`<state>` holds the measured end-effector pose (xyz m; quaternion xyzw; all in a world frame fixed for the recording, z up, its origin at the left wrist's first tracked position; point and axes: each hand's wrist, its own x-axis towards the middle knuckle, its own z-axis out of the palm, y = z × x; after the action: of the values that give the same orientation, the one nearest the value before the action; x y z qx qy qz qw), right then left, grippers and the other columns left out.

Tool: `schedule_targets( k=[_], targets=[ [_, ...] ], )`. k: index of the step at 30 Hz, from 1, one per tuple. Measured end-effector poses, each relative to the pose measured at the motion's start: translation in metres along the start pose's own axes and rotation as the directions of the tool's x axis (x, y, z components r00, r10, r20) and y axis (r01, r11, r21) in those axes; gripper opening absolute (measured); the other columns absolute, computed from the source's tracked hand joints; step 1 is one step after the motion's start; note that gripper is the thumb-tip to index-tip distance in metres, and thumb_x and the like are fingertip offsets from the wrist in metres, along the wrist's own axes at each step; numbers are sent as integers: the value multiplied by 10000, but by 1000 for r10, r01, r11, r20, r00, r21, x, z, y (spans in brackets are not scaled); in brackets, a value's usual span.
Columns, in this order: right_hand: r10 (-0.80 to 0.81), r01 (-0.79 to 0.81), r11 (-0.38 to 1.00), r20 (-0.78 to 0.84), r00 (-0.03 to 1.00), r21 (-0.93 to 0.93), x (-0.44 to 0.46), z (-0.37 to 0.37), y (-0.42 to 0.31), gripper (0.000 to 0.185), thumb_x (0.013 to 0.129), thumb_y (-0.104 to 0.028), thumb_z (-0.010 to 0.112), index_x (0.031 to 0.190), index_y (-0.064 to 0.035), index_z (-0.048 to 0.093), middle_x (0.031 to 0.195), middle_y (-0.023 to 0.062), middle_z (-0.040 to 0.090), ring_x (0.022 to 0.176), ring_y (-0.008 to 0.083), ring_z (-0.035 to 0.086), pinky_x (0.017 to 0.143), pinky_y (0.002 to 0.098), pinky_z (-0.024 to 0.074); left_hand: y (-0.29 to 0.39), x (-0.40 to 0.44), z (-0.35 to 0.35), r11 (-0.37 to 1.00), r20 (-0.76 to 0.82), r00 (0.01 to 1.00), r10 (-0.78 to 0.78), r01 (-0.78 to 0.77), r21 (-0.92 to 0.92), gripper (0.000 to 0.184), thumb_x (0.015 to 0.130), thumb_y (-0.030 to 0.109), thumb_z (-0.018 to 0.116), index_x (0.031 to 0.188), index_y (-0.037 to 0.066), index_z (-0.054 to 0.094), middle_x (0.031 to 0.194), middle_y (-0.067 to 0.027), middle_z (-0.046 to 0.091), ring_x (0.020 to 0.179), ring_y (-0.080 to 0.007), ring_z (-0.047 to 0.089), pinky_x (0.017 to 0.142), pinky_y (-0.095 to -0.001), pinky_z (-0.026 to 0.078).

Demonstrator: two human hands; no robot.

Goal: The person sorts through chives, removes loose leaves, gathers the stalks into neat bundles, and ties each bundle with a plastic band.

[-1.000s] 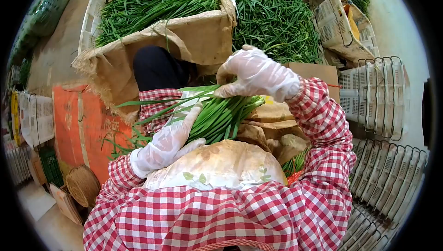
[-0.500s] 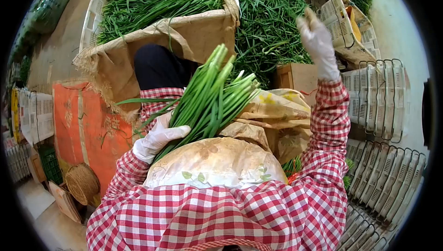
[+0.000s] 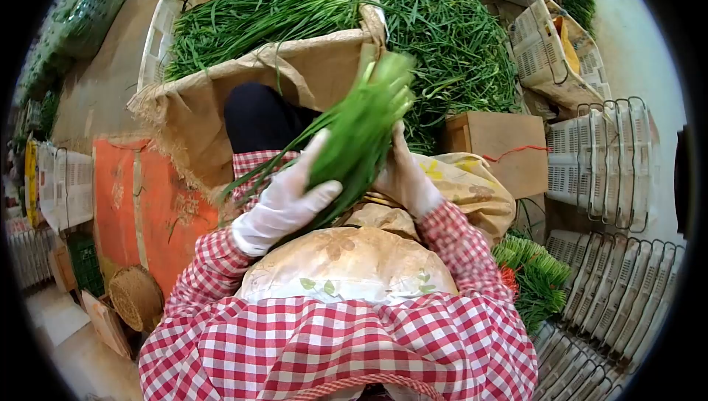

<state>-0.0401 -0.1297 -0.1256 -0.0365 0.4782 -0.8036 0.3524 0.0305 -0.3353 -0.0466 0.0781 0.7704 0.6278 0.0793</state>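
Observation:
A bunch of garlic chives (image 3: 358,139), blurred by motion, is held above my lap between both hands, pale stem ends pointing up and away from me. My left hand (image 3: 284,202), in a whitish glove, wraps round its leafy left side with the thumb across the front. On the bunch's right side is my gloved right hand (image 3: 409,176), pressed against it; some of its fingers are hidden behind the leaves. A stained, leaf-patterned apron (image 3: 346,257) covers my lap just below the bunch.
Ahead stands a white crate (image 3: 155,40) of chives, lined with brown cloth. Beside it lies a loose chive heap (image 3: 450,47). A wooden box (image 3: 498,147) is at right, near stacked white crates (image 3: 597,161) and tied chive bundles (image 3: 535,272). An orange sack (image 3: 147,202) lies left.
My right hand has come down from beside the loose heap to the right side of the bunch. The bunch has shifted slightly right and stands more upright, its stem ends drawn together.

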Motion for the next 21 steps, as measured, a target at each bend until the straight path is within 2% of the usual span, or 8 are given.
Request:
schedule_targets(
  k=[4,8,12,13,17,19,20,21],
  targets=[
    [-426,501,707,266,865,-499,16,-27,16,526,929,-411,503,1311,-56,436,1273,127,516,1144,218,513,994,406,403,25,12,27,550,190,978,84,-205,810,1000,722,259,733,1438,-32,99,1212,-350,437,1074,-471,488,931,-423,408],
    [-280,306,910,133,951,-278,7,-17,7,482,928,-387,511,1278,-59,465,1243,119,536,1112,203,528,971,396,419,45,14,-5,702,343,932,119,-323,635,829,752,297,719,1435,114,285,1202,-315,483,991,-401,566,860,-395,455],
    [-134,137,989,68,989,-50,3,-6,-3,439,926,-364,518,1244,-62,493,1213,112,555,1081,189,544,947,387,434,23,2,-33,991,-137,982,127,-132,-32,290,886,262,574,968,-5,649,864,-144,667,801,-262,638,767,-378,513],
    [-105,105,994,62,993,-6,2,-2,-3,429,926,-358,520,1236,-62,501,1206,110,560,1073,185,548,941,384,438,20,-5,-41,979,-261,965,-27,-27,-202,325,912,292,533,880,-4,665,838,-133,673,803,-241,641,761,-367,516],
    [-38,30,994,68,997,106,2,6,-5,387,924,-334,527,1203,-65,530,1176,102,579,1041,170,563,918,375,454,-9,-6,-102,861,-449,884,127,-323,-392,557,936,481,366,949,-2,642,983,-166,660,897,-251,630,918,-386,456],
    [-7,-5,988,80,997,153,2,12,-4,367,924,-322,531,1186,-66,544,1161,98,588,1025,163,571,906,370,461,17,20,-100,580,-683,730,-34,-542,-608,656,901,586,391,1087,-2,613,1088,-165,624,1023,-259,585,926,-353,439],
    [12,-26,984,83,997,177,2,15,-4,356,923,-316,533,1178,-67,551,1154,96,593,1017,159,575,900,368,465,7,30,-106,585,-690,723,-34,-545,-601,656,901,586,391,1087,-2,613,1088,-165,624,1023,-259,585,926,-353,439],
    [27,-44,980,88,996,194,2,18,-5,347,923,-310,535,1169,-68,559,1146,94,598,1009,155,579,894,365,469,-11,39,-112,754,-445,894,55,-329,-568,779,869,672,288,1194,4,521,1192,-175,559,1102,-255,534,977,-363,392]
  ],
)
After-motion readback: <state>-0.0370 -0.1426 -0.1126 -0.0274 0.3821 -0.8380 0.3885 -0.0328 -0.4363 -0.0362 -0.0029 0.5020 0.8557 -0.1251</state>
